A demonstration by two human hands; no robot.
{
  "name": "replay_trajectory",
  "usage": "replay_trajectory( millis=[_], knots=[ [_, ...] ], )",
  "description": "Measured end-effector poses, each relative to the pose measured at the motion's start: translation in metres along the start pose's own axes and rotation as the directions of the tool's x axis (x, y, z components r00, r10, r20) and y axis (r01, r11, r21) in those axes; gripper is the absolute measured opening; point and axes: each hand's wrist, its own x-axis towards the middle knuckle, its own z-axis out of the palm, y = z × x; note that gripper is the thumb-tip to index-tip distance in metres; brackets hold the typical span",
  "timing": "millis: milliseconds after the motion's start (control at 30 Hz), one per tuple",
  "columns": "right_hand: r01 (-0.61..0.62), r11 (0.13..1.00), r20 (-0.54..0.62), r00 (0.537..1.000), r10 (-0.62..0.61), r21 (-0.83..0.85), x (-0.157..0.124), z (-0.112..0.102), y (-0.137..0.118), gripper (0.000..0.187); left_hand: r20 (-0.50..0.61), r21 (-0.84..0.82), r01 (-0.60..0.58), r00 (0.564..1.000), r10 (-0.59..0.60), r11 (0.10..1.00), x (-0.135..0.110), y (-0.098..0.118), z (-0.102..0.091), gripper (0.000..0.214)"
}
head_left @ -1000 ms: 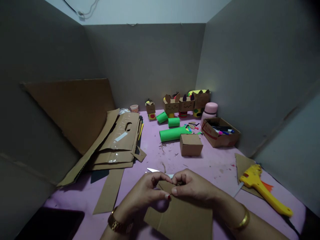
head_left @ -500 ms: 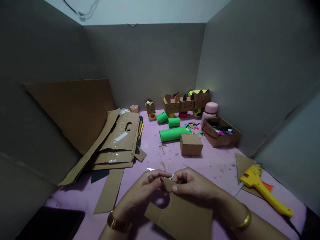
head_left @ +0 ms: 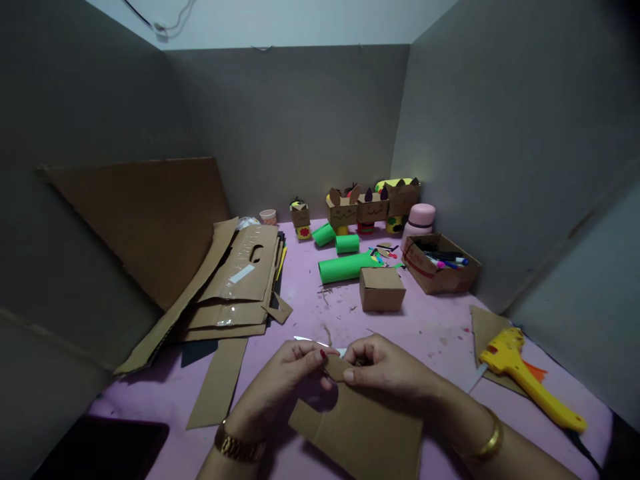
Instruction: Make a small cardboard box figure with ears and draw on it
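Note:
A flat cardboard piece with a curved notch in its left edge hangs low over the table's near side. My right hand is closed on its upper edge, thumb on top. At its narrow rounded tip, my left hand pinches the same cardboard between thumb and fingers. Partly hidden behind both hands lies a pointed, shiny blade, perhaps of scissors. Beyond the hands sits a small closed cardboard box.
At left are stacked cardboard sheets and a loose strip. A yellow glue gun lies at right, near an open box of pens. Green tubes and cardboard figures stand farther back.
My left fingers have shifted slightly and now pinch the cardboard's tip. The cardboard has tilted a little, and more of the blade shows behind the hands.

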Motion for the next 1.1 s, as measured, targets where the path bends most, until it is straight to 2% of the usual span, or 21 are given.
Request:
replay_trajectory(
  millis=[200, 300, 600, 833, 1100],
  knots=[
    [-0.020, 1.000, -0.018, 1.000, 0.020, 0.012, -0.0001, 0.0009, 0.0001, 0.040, -0.035, 0.049, -0.021, 0.999, 0.022, 0.999, 0.0026, 0.0015, 0.0005, 0.037],
    [0.004, 1.000, -0.021, 1.000, -0.004, -0.001, -0.0007, 0.0011, -0.0004, 0.039, -0.027, 0.048, -0.037, 0.999, 0.038, 0.998, 0.0024, 0.0027, 0.0009, 0.037],
    [-0.066, 0.997, -0.060, 0.996, 0.064, -0.028, -0.0012, 0.0008, -0.0022, 0.043, -0.003, 0.037, -0.051, 0.999, 0.051, 0.998, 0.0050, 0.0007, -0.0039, 0.037],
    [-0.039, 0.999, -0.048, 0.998, 0.038, -0.035, -0.0007, 0.0004, -0.0040, 0.045, -0.028, 0.041, -0.053, 0.998, 0.055, 0.998, 0.0029, 0.0037, 0.0004, 0.034],
    [-0.008, 0.998, -0.047, 0.999, 0.005, -0.063, -0.0003, -0.0004, -0.0008, 0.036, -0.009, 0.042, -0.062, 0.998, 0.063, 0.997, 0.0067, -0.0008, -0.0037, 0.036]
  ],
)
